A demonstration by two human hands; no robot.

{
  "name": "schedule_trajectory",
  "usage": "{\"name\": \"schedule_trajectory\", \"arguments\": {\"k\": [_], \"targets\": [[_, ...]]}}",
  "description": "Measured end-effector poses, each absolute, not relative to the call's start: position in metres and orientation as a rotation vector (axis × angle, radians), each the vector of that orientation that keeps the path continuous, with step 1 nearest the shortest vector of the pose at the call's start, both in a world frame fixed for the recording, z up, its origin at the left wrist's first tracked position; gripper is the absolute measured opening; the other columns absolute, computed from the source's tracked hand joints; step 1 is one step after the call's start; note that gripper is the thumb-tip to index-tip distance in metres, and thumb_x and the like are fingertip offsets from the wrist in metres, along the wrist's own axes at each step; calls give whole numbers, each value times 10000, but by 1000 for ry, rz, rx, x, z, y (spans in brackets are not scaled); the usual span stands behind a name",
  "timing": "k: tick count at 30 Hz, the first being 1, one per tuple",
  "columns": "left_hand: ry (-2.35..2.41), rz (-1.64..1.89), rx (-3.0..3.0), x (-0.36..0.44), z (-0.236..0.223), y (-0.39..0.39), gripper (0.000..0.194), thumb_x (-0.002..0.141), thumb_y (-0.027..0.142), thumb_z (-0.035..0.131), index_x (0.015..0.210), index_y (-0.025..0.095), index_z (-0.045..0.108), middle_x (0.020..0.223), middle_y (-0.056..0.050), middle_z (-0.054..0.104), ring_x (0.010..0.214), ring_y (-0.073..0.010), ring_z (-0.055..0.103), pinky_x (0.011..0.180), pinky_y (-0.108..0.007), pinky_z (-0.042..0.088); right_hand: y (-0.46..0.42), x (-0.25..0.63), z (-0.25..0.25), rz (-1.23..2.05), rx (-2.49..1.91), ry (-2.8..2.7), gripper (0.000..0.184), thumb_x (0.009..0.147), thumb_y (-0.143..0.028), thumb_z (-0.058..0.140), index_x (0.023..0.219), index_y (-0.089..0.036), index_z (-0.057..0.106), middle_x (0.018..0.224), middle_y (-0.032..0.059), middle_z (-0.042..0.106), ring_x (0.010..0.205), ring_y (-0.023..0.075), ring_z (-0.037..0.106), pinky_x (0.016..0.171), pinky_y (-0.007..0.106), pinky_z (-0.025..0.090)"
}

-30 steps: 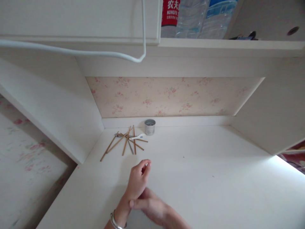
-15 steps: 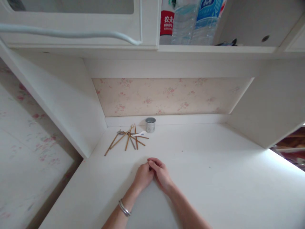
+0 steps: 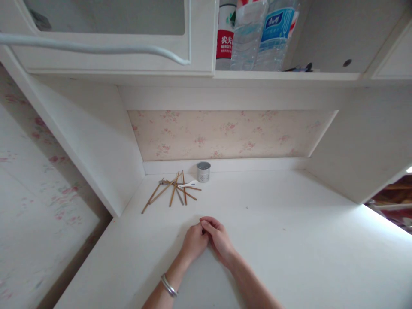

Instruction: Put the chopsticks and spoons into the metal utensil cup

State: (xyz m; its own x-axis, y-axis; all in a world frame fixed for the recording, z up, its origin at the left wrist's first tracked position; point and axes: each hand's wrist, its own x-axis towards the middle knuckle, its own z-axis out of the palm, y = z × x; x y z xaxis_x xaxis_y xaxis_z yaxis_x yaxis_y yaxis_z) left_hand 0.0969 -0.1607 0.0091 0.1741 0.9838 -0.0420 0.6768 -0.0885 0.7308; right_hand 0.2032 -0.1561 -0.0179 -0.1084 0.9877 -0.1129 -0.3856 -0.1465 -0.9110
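Before the metal cup [image 3: 204,175], left hand [image 3: 194,242] meets right hand [image 3: 222,242], fingers [image 3: 215,222] curled narrow; right of the cup, surface [image 3: 273,197] reaches a panel [image 3: 363,146].

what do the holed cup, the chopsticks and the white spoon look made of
Cup: probably metal, silvery grey with a soft sheen and small holes. Chopsticks: likely wood or bamboo, warm brown with little shine. White spoon: ceramic or plastic, smooth-looking white with a bluish mark; can't tell which.
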Motion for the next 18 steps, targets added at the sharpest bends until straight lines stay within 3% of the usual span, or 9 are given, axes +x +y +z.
{"name": "schedule_trajectory", "arguments": {"k": [18], "targets": [[1574, 643, 1807, 99, 8, -159, 318, 828, 183, 425, 987, 180, 701, 963, -89, 743, 909, -205, 682, 754, -270, 480, -155, 204, -14, 1547, -988, -913, 236, 736, -354, 709, 896, -181, 710, 820, 15, 659, 798, 160, 578, 761, 264, 423]]}}
